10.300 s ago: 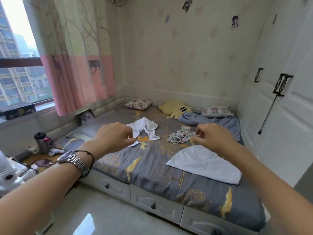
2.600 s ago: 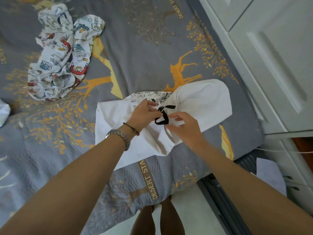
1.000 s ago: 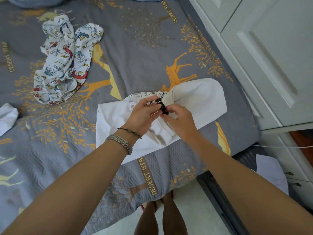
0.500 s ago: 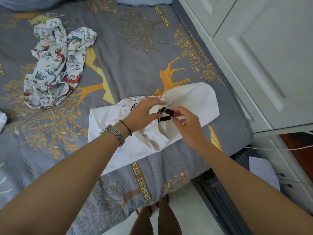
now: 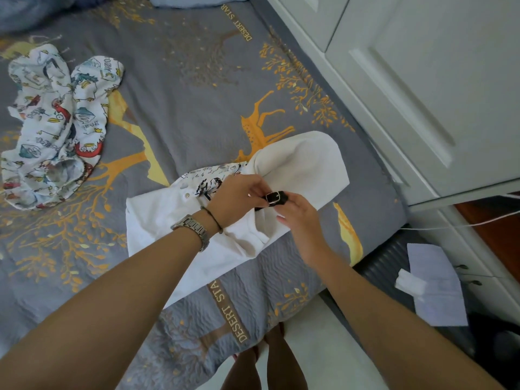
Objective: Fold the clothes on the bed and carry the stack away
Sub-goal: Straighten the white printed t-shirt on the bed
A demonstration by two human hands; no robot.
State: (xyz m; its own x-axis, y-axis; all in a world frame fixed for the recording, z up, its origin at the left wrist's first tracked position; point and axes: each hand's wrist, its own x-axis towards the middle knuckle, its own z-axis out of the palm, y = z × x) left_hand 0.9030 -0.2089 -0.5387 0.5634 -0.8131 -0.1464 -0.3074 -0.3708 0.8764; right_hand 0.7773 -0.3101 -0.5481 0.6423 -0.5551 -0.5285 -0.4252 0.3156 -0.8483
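- A white garment (image 5: 295, 175) lies spread and creased near the bed's (image 5: 197, 88) foot edge, a black sketch print showing at its upper fold.
- A small black strap with a metal buckle (image 5: 275, 197) sits over the garment's middle.
- The left hand (image 5: 239, 199) and right hand (image 5: 298, 218) meet at the strap, each grip narrow, fingertips pinched on it.
- A cartoon-print garment (image 5: 53, 125) lies crumpled, well apart to the left.
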